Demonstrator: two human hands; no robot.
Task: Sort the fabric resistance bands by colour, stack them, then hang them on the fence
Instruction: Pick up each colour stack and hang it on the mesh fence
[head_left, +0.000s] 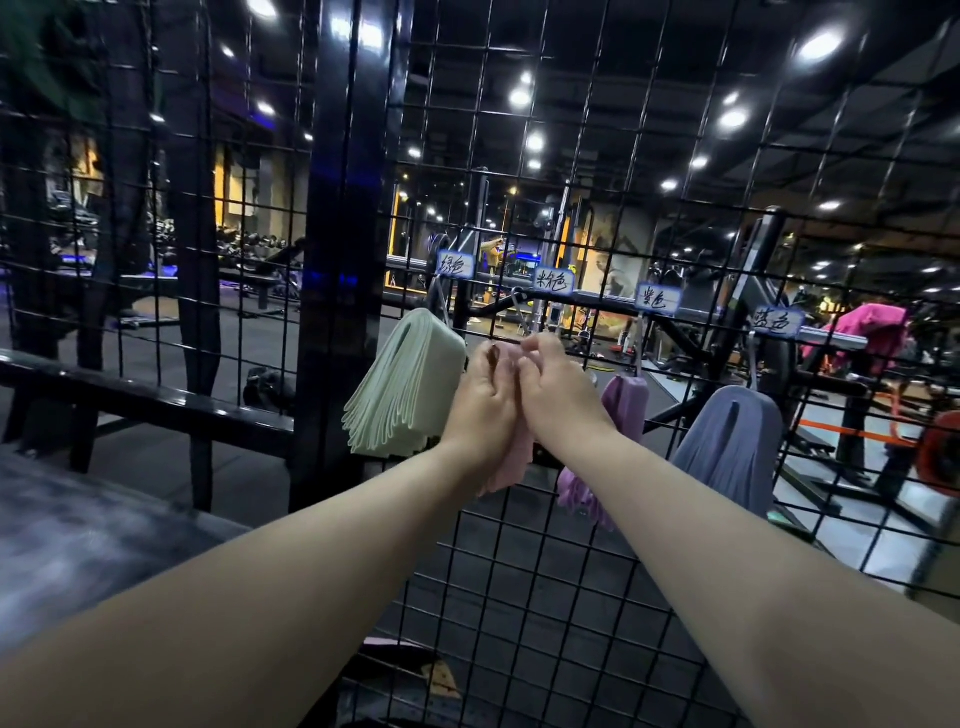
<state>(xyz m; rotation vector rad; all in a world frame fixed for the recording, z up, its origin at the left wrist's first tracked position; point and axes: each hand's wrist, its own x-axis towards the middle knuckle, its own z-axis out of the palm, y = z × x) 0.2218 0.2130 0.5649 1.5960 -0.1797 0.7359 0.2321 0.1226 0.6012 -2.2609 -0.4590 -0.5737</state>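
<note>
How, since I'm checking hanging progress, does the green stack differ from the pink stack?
The green stack hangs free, untouched; the pink stack is pinched at its top by the left hand and right hand. Green shows fully; pink is mostly hidden behind the hands. Both sit against the fence.

Four bundles of fabric resistance bands are hanging on the one wire fence (571, 571): one green bundle (405, 384), one pink bundle (511, 462), one purple bundle (626, 410), one blue bundle (727, 447). Four handwritten labels (456, 264) are sitting above them. Two hands, the left hand (483, 400) and the right hand (561, 389), are pinching the pink bundle.
</note>
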